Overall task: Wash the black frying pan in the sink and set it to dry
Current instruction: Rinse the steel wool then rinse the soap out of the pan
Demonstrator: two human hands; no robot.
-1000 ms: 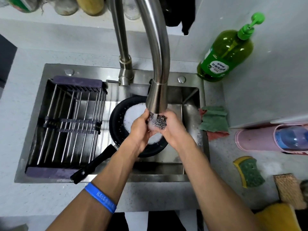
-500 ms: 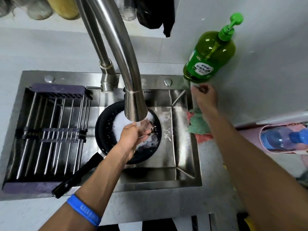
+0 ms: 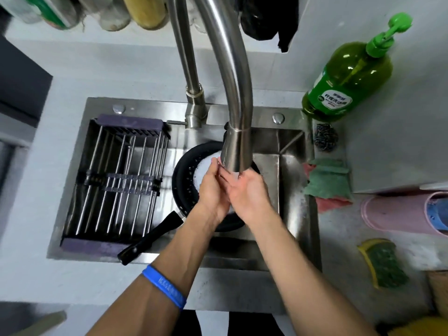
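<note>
Sink (image 3: 291,151) around both hands; black frying pan (image 3: 184,180) directly beneath them, sudsy, likely slippery, rigid, moderately heavy. Take its handle (image 3: 150,238), near-left of left hand (image 3: 212,187). Right hand (image 3: 244,190) touching it; both loosely open, empty.

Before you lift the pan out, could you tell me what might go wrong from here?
The frying pan holds foamy water and both hands, left hand and right hand, are wet, so a grip on its handle could slip. The faucet spout hangs low above the pan and may get knocked.
</note>
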